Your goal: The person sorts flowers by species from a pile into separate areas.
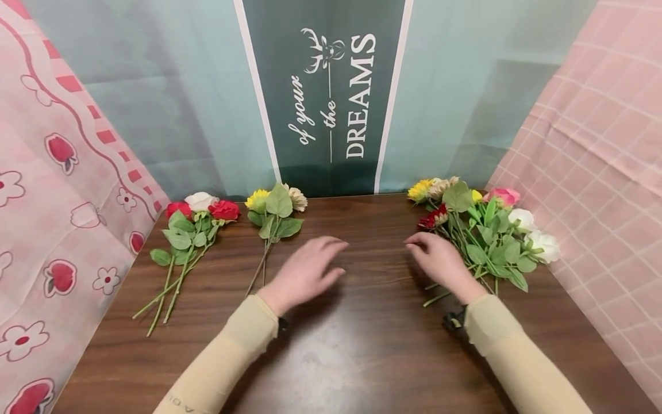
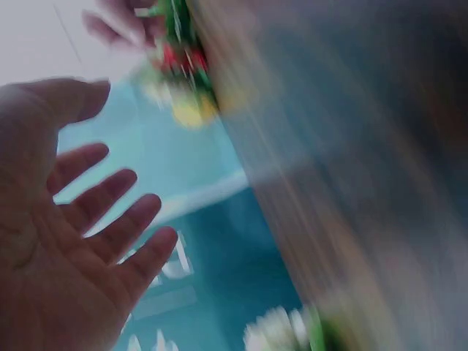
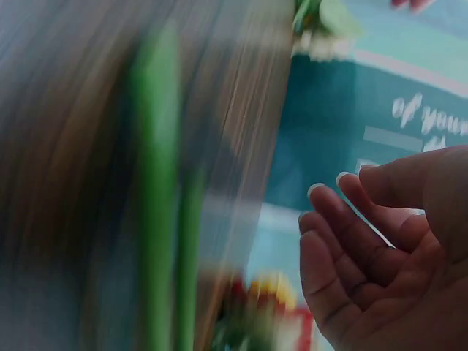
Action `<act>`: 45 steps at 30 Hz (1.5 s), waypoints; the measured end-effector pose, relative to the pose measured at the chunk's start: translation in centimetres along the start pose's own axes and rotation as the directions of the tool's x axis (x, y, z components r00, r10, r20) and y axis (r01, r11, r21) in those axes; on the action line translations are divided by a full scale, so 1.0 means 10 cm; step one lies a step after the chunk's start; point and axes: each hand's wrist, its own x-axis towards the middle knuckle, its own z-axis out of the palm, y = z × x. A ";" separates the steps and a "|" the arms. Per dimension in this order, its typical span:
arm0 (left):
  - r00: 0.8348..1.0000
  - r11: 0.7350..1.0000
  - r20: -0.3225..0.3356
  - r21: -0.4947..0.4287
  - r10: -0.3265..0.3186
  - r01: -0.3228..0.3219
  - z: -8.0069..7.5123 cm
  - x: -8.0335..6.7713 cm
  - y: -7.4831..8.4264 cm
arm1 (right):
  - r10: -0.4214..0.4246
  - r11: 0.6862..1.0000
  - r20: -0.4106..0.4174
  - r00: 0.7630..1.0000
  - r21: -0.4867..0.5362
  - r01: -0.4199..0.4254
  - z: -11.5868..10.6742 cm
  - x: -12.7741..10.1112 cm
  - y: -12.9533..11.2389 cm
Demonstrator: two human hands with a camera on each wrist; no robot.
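Overhead, two empty hands are held above a brown surface (image 1: 362, 356) between groups of artificial flowers.

At the back, a green banner (image 1: 331, 98) with white lettering is hung between pink patterned cloths. The largest bunch (image 1: 481, 230), mixed in colour, is laid at the right, its stems just beside the right hand (image 1: 439, 261); that hand's grip is seen loosely curled and pinching nothing. A bunch of red and white roses (image 1: 188, 241) is laid at the far left, and a smaller yellow-headed pair (image 1: 271, 221) lies near the left hand (image 1: 305, 273), whose grip is spread with fingers (image 2: 110, 197) straight and apart, nothing being touched. Both wrist views are heavily blurred.
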 end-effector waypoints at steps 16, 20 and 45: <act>0.932 0.941 0.148 0.020 0.332 -0.338 0.46 0.36 1.09 | 0.220 0.970 0.151 0.964 -0.137 -0.200 -0.84 -0.42 0.78; 0.933 0.942 0.138 0.000 0.331 -0.334 0.48 0.35 1.11 | 0.289 0.946 0.141 0.947 -0.192 -0.260 -0.73 -0.39 0.74; 0.933 0.942 0.132 -0.067 0.334 -0.328 0.50 0.44 1.09 | 0.446 0.835 0.241 0.862 0.236 -0.498 -0.66 -0.60 0.90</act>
